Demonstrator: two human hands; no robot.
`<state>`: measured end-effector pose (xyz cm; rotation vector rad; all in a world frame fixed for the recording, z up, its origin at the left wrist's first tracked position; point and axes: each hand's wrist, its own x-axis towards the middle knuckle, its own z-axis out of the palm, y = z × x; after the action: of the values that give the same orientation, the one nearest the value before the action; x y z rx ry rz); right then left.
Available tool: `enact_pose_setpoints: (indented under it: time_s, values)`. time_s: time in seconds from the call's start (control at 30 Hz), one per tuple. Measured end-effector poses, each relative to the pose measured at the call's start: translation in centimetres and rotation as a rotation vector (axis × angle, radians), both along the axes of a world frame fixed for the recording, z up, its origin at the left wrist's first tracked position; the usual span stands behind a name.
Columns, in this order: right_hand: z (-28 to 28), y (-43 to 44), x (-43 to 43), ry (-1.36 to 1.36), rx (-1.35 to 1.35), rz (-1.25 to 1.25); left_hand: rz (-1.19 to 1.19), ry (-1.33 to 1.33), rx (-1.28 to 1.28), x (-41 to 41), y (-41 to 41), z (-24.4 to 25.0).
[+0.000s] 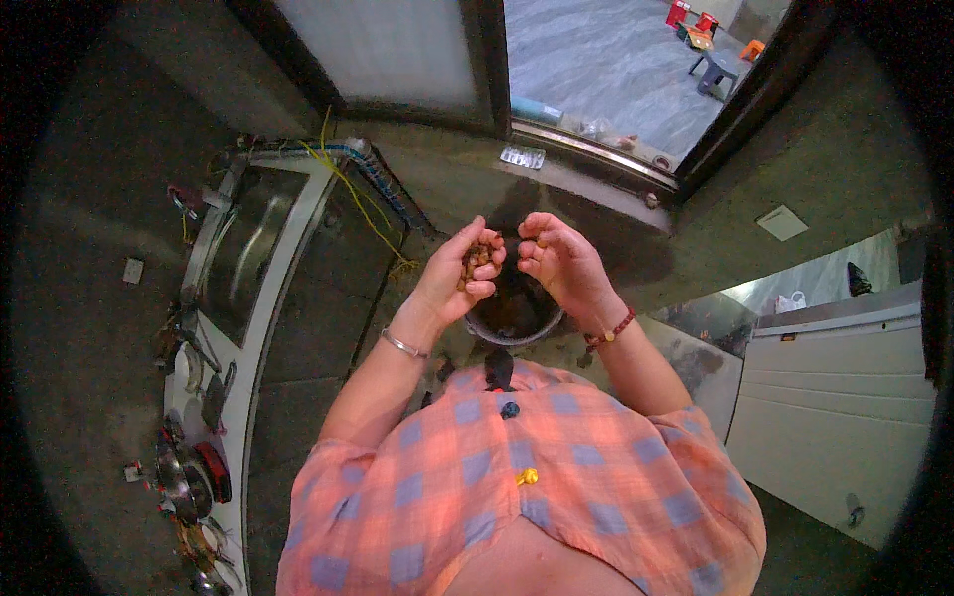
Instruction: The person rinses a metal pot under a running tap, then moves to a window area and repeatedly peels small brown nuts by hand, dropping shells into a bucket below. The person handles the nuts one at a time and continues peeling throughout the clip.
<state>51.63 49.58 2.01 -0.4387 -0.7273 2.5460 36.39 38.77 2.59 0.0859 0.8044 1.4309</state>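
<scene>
My left hand (458, 279) is cupped around a handful of small brown lumps (478, 262), whose exact kind I cannot make out. Close beside it on the right, my right hand (563, 261) has its fingers half curled towards the palm. A small yellowish bit seems to show at those fingers, but whether they grip anything is unclear. Both hands are held over a round bucket (516, 340) with a pale rim. Its inside looks dark, with brown matter in it, and my hands hide part of the rim.
On the left runs a counter with a steel sink (250, 253), pans (182, 477) and utensils. Yellow cord (358, 194) hangs off its far end. Ahead, a blister pack (522, 157) lies on the sill of a doorway; a grey stool (718, 73) stands beyond. A white cabinet (831, 417) is at right.
</scene>
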Motion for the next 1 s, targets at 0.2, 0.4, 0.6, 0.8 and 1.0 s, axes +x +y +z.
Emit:
enact_pose_setpoints:
  time_s: [0.2,0.4,0.6,0.8,1.0]
  values:
    - [-0.1,-1.3,-1.6,-0.194,0.891,-0.199,-0.033,0.104,-0.084,0.4,0.4,-0.6]
    - [1.8,-1.5,-1.2,-0.584,1.721,-0.290,-0.014,0.293,-0.145,1.1,0.5,-0.2]
    - [1.5,-1.5,-1.4,-0.345,1.192,-0.265,-0.003,0.156,-0.024,1.0,0.1,0.1]
    - [-0.1,0.2,-1.3,-0.223,0.914,-0.203,-0.052,0.371,0.076,1.2,0.0,1.2]
    - [0.7,0.6,0.2,-0.189,0.509,-0.018,-0.120,0.318,0.089,1.3,0.0,1.8]
